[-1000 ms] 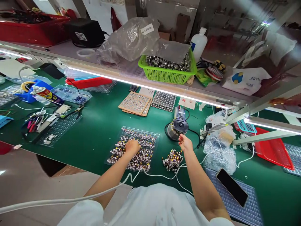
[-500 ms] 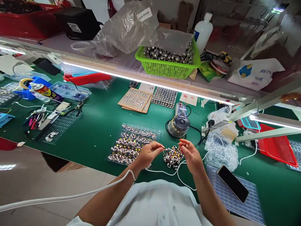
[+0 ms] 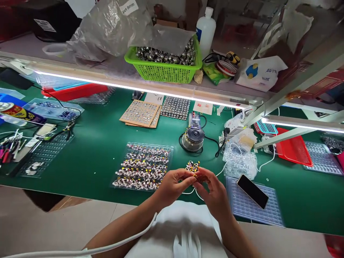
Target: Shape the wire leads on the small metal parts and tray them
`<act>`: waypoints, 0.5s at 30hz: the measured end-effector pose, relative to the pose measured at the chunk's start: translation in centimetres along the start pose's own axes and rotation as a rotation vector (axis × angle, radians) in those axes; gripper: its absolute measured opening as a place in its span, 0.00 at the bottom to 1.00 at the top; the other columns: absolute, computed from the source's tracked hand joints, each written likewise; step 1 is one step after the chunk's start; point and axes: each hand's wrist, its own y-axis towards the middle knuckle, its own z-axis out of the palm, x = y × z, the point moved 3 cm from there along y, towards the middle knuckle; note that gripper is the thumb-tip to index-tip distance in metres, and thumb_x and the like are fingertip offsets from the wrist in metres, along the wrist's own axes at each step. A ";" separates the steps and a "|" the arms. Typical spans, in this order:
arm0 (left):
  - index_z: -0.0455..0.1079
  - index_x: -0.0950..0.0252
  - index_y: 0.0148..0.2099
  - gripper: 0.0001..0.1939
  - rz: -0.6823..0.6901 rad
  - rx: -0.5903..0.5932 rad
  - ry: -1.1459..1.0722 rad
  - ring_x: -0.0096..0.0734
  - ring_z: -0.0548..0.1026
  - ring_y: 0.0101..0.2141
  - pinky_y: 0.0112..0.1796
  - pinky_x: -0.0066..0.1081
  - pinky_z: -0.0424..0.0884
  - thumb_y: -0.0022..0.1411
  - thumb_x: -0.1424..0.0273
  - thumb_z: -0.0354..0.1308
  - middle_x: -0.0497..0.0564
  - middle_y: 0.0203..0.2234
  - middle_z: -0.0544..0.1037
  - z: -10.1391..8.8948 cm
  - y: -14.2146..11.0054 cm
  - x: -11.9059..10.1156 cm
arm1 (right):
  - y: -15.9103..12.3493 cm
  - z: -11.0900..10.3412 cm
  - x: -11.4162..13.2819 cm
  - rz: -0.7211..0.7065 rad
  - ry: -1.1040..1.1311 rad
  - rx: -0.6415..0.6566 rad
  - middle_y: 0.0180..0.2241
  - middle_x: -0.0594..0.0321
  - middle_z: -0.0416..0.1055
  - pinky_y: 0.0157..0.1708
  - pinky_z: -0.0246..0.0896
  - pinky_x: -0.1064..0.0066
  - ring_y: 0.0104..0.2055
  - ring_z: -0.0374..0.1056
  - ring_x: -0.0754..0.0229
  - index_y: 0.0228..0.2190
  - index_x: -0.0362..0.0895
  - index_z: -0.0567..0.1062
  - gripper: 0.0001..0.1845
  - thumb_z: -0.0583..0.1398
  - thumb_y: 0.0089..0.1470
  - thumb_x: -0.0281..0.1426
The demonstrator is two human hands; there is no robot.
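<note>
Clamping grip of left hand (image 3: 172,186) on tiny yellow-marked piece (image 3: 195,175); bringing right hand (image 3: 215,191) against it, cannot tell whether clamped too. Working just beside near side of loose white-and-yellow pile of small parts (image 3: 192,166), right of clear plastic tray (image 3: 171,152). Best to pinch lightly, steadying fingertips together.

You have two bare hands, left hand (image 3: 172,186) and right hand (image 3: 213,195), at one small yellow-tipped part (image 3: 195,175). Count for yourself two tan square cards (image 3: 139,113) with small dots, two shallow red plastic trays (image 3: 291,148) on the table, one lime-green plastic basket (image 3: 163,73), one white plastic bottle (image 3: 206,30), one black rectangular smartphone (image 3: 252,191) and one round grey, black-topped device (image 3: 194,138). The shiny metal balls (image 3: 161,56) are too crowded for you to count.
</note>
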 end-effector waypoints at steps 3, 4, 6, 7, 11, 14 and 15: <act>0.77 0.65 0.39 0.10 0.069 -0.029 0.241 0.35 0.77 0.35 0.38 0.30 0.71 0.63 0.65 0.58 0.53 0.33 0.81 -0.2 -0.3 -1.0 | 0.1 0.0 -0.2 0.019 -0.038 0.022 0.40 0.59 0.77 0.42 0.70 0.64 0.39 0.74 0.57 0.49 0.49 0.71 0.18 0.62 0.57 0.31; 0.77 0.64 0.39 0.09 0.099 -0.038 0.336 0.34 0.76 0.35 0.38 0.30 0.70 0.63 0.66 0.57 0.53 0.33 0.81 -0.3 -0.4 -1.3 | 0.2 -0.1 -0.1 0.018 -0.058 0.031 0.38 0.60 0.77 0.40 0.70 0.65 0.37 0.74 0.58 0.49 0.48 0.72 0.17 0.62 0.57 0.31; 0.76 0.64 0.40 0.09 0.146 -0.044 0.516 0.34 0.75 0.36 0.37 0.30 0.68 0.64 0.68 0.55 0.53 0.33 0.80 -0.3 -0.6 -1.8 | 0.4 -0.3 0.0 0.003 -0.106 0.051 0.36 0.61 0.76 0.39 0.69 0.67 0.35 0.73 0.59 0.48 0.47 0.72 0.15 0.61 0.58 0.31; 0.75 0.65 0.39 0.09 0.157 -0.035 0.599 0.34 0.74 0.36 0.37 0.31 0.68 0.65 0.68 0.54 0.53 0.33 0.79 -0.3 -0.7 -1.9 | 0.4 -0.3 0.1 -0.011 -0.133 0.060 0.36 0.61 0.76 0.39 0.69 0.67 0.35 0.72 0.59 0.47 0.47 0.72 0.15 0.61 0.58 0.30; 0.73 0.66 0.34 0.11 0.138 0.052 0.864 0.35 0.72 0.33 0.34 0.32 0.65 0.66 0.69 0.51 0.52 0.28 0.76 -0.2 -0.6 -1.9 | 0.6 -0.4 0.3 -0.083 -0.206 0.101 0.37 0.61 0.74 0.40 0.67 0.67 0.35 0.70 0.60 0.47 0.47 0.72 0.15 0.59 0.58 0.26; 0.73 0.65 0.34 0.10 0.133 0.118 0.901 0.34 0.72 0.32 0.33 0.31 0.65 0.64 0.70 0.52 0.52 0.28 0.77 -0.3 -0.5 -2.1 | 0.7 -0.4 0.3 -0.116 -0.171 0.153 0.38 0.60 0.72 0.39 0.67 0.68 0.35 0.69 0.60 0.48 0.47 0.72 0.16 0.58 0.58 0.25; 0.73 0.65 0.35 0.09 0.133 0.140 0.882 0.34 0.73 0.32 0.33 0.30 0.65 0.64 0.70 0.52 0.51 0.29 0.77 -0.4 -0.4 -2.2 | 0.7 -0.4 0.2 -0.112 -0.144 0.170 0.38 0.60 0.72 0.38 0.66 0.68 0.34 0.69 0.61 0.48 0.48 0.72 0.16 0.58 0.58 0.25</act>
